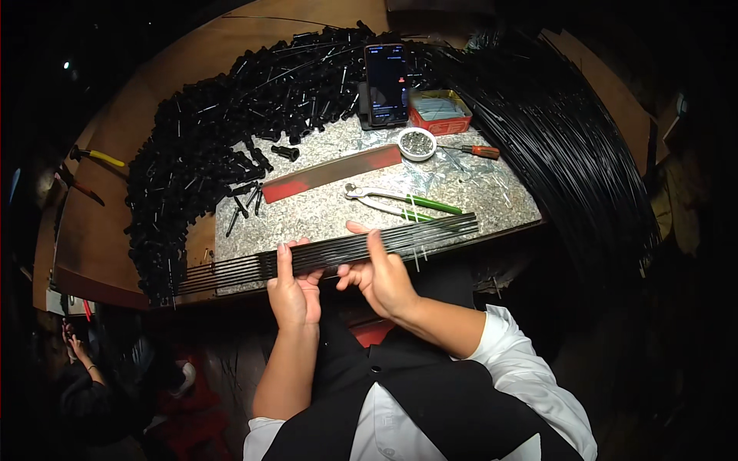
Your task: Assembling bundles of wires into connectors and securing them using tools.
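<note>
A row of thin black rods point(338, 250) lies across both my hands, level above the near edge of the worktop. My left hand point(294, 296) grips the rods near their middle, thumb on top and fingers curled beneath. To its right, my right hand point(388, 284) has its thumb over the same rods and its fingers under and behind them. Thin white strips cross the rods near their right end; whether they are tied cannot be made out. Just beyond the rods lie pincers point(438, 206) with green handles, their jaws to the left.
A heap of black tubular parts point(223, 123) curves around the left. Long black rods point(569, 146) fill the right. Behind the pincers are a red-grey strip point(330, 175), white bowl point(417, 156), screwdriver point(483, 151), red tin point(442, 124) and phone point(386, 84). Another person's hand point(77, 347) shows lower left.
</note>
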A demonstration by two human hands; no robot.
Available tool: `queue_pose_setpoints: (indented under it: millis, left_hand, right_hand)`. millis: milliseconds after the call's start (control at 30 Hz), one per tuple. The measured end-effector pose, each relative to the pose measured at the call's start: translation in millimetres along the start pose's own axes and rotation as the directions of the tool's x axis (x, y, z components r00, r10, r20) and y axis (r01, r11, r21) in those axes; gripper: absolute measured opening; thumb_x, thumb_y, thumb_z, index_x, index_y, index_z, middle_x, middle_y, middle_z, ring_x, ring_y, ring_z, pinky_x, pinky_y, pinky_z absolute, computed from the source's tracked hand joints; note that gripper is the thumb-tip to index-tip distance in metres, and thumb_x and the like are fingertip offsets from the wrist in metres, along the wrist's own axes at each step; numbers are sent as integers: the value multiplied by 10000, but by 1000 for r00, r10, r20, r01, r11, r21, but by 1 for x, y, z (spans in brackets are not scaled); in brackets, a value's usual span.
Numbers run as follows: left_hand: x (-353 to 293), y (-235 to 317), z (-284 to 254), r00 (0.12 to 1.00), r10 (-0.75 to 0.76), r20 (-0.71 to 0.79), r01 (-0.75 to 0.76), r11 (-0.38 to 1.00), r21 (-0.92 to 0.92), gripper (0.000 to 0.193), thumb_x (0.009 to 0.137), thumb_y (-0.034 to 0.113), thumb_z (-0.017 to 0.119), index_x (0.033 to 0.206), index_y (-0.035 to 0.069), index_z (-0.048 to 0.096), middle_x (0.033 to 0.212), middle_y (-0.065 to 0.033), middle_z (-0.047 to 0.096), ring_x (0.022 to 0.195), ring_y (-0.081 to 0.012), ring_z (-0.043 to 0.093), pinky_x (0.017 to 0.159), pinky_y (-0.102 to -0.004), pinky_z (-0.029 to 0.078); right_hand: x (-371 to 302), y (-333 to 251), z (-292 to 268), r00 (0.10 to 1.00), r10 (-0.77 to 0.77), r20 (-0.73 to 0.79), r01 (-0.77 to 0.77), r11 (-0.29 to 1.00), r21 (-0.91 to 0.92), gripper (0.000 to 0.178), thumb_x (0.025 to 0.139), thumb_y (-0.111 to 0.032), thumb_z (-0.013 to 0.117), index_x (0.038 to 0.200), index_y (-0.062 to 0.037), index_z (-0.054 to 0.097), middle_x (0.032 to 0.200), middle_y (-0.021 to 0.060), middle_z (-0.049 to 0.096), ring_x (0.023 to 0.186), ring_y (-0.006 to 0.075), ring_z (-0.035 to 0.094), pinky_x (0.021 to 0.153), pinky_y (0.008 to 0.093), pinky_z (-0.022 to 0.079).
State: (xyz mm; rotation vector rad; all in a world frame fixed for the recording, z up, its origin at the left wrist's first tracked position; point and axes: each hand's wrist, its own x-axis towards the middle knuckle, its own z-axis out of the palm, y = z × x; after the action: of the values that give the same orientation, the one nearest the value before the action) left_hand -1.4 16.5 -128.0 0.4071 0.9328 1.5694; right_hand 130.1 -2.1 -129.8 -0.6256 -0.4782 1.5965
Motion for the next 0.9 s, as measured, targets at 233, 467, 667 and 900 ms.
queue_pose_setpoints:
  millis: [233, 467, 667, 900]
  left_hand:
    - [-49, -3, -5, 753, -340, 563, 212, 936, 282, 432, 987, 304, 426, 1184, -74, 494, 1062, -230, 626, 818, -266, 672, 696, -324, 564]
    - [-74, 34, 6, 652, -329, 683, -212, 786, 581, 207, 909, 29, 545, 1089, -63, 589, 946, -156, 685, 725, -154, 669, 640, -247, 544]
    - [-69, 65, 25, 665, 90, 741, -596, 661, 455, 148, 909, 76, 550, 962, -31, 638, 785, -117, 692, 527, -58, 549, 484, -180, 428]
    - [-51, 90, 38, 634, 380, 674, -756, 488, 436, 146, 911, 75, 566, 992, -37, 610, 827, -96, 662, 698, -81, 575, 652, -194, 438]
  right_hand:
    - [16, -104, 3, 983, -164, -77, 102, 854, -509, 353, 958, -319, 478, 935, 8, 610, 717, 88, 601, 429, 120, 529, 351, 245, 452]
    - [8, -161, 34, 895, 26, 446, 410, 350, -843, 251, 922, -196, 527, 848, 12, 646, 703, 43, 596, 543, 91, 542, 482, 229, 423]
    - [18, -95, 9, 704, 307, 640, 605, 212, -768, 253, 890, -220, 588, 792, 13, 593, 628, 192, 567, 539, 285, 545, 550, 375, 443]
    - [18, -76, 10, 678, 473, 563, 533, 211, -819, 213, 880, -186, 610, 814, 16, 595, 701, 143, 585, 657, 281, 588, 604, 364, 463]
